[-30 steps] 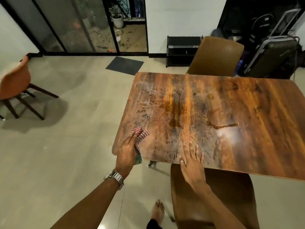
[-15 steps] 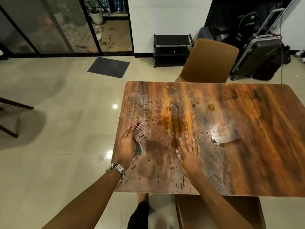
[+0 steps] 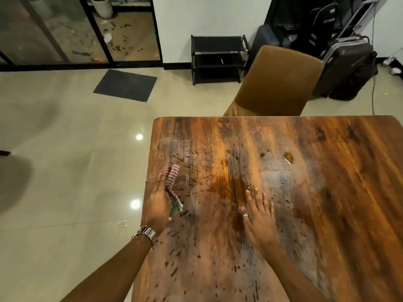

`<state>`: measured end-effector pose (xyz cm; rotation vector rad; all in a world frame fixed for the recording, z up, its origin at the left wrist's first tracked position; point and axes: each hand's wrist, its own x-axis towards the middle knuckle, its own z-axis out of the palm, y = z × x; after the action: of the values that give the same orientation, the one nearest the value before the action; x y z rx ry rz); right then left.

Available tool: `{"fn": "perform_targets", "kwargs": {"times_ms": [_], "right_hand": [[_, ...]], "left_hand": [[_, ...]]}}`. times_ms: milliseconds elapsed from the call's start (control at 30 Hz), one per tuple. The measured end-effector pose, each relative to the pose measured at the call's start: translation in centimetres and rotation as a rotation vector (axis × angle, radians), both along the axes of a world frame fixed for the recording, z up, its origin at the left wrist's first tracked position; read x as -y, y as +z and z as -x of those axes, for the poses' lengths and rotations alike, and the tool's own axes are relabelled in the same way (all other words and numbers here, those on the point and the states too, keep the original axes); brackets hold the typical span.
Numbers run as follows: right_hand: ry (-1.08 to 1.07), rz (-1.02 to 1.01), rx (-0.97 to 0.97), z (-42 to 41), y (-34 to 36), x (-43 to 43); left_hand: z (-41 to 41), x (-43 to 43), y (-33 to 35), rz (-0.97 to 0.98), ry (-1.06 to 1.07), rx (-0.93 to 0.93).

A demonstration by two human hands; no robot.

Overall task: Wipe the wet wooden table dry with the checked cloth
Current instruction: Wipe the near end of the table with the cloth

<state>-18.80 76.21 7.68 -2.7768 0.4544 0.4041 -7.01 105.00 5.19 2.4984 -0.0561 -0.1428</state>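
- Most of the checked cloth (image 3: 171,180) is hidden under the left hand (image 3: 157,204); only a striped red-and-white end past the fingertips and a greenish corner by the thumb side show.
- The wooden table (image 3: 305,203) runs off the right and bottom of the view, so its near edge and far-right corner are cut off.
- The cloth sits bunched near the table's left edge, its long axis running away from the person, striped end pointing toward the far side.
- Left hand lies flat, pressing the cloth down, wristwatch (image 3: 146,236) at the wrist.
- Right hand (image 3: 258,216) is spread wide, palm down on bare wet wood, holding nothing.
- Droplets and streaks look smeared by blur; a brown chair (image 3: 277,83) stands beyond the far edge.
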Motion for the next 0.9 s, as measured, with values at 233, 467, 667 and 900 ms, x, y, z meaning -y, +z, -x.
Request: {"fn": "perform_targets", "kwargs": {"times_ms": [233,467,667,900], "right_hand": [[-0.137,-0.101,0.065,1.2,-5.6,4.7],[-0.252,-0.025,0.100,1.9,-9.4,11.3],[-0.292,0.035,0.070,0.7,-10.4,12.0],[0.034,0.023,0.012,-7.9,-8.7,8.2]], "left_hand": [[3.4,11.6,-7.3,-0.133,-0.060,-0.088],[4.4,28.4,-9.4,-0.187,-0.428,-0.007],[-0.5,35.2,-9.0,-0.275,-0.492,0.061],[-8.0,25.2,-8.8,-0.337,-0.299,-0.023]]}}
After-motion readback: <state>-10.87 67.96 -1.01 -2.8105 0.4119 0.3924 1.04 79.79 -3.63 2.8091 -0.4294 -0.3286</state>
